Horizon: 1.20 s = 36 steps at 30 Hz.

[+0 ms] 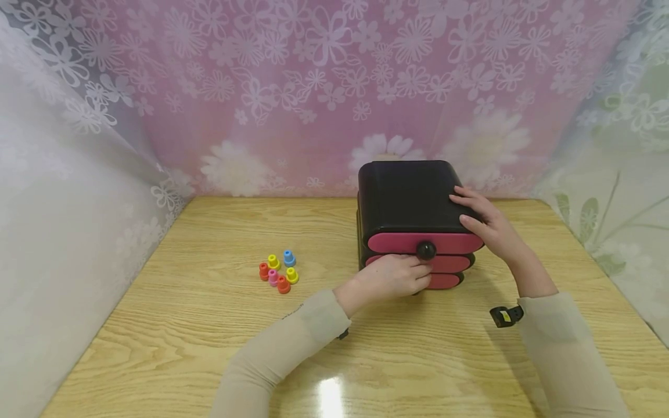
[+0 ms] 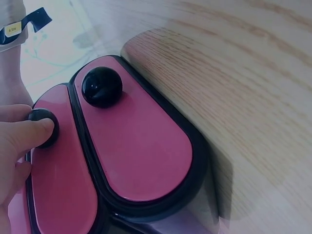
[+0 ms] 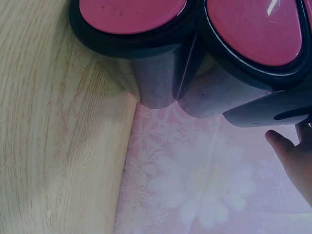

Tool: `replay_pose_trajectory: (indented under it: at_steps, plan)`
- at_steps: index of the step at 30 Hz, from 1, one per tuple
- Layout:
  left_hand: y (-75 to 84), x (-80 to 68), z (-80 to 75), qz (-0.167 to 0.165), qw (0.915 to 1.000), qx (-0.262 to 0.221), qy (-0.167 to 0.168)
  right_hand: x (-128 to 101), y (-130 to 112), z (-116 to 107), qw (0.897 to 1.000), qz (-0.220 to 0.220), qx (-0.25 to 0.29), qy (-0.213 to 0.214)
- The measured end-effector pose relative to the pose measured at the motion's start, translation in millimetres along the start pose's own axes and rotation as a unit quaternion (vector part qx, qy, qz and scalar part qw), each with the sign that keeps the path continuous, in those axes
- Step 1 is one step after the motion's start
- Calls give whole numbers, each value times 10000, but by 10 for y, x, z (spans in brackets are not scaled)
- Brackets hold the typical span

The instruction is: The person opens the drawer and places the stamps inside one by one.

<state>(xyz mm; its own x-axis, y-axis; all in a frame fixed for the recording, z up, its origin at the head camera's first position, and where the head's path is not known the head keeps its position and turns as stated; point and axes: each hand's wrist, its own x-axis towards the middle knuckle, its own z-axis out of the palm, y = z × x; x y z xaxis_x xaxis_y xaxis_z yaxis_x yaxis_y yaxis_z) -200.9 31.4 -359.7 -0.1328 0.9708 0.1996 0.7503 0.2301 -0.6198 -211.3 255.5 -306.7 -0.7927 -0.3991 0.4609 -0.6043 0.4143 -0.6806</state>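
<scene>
Pinching the middle knob (image 2: 43, 127), left grip (image 1: 392, 277) fronts cabinet (image 1: 407, 197).

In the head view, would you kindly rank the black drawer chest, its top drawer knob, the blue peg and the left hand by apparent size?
1. Black drawer chest, plainly the largest.
2. Left hand.
3. Top drawer knob.
4. Blue peg, looking close in size to the knob, so their order is unsure.

bright, glare on table (image 1: 330, 395)
</scene>
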Motion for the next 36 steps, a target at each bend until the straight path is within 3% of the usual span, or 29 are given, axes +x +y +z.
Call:
replay_pose_trajectory:
  at_steps: [7, 15, 22, 28, 36]
  plan:
    - [6, 15, -18, 36, 9998, 108, -138, 5, 8, 3, 10000, -43, 1, -12]
    - [41, 14, -21, 68, 10000, -17, -13, 3, 6, 10, 9999, -104, 42, 1]
    - [85, 3, -96, 177, 9996, -148, -140, 7, 13, 8, 9998, -155, 126, 9]
    - [125, -14, -160, 309, 9994, 21, -161, 6, 129, -4, 9998, -135, 164, 9]
    - [197, -35, -198, 455, 9987, 208, 119, 6, 62, -3, 9998, -137, 145, -20]
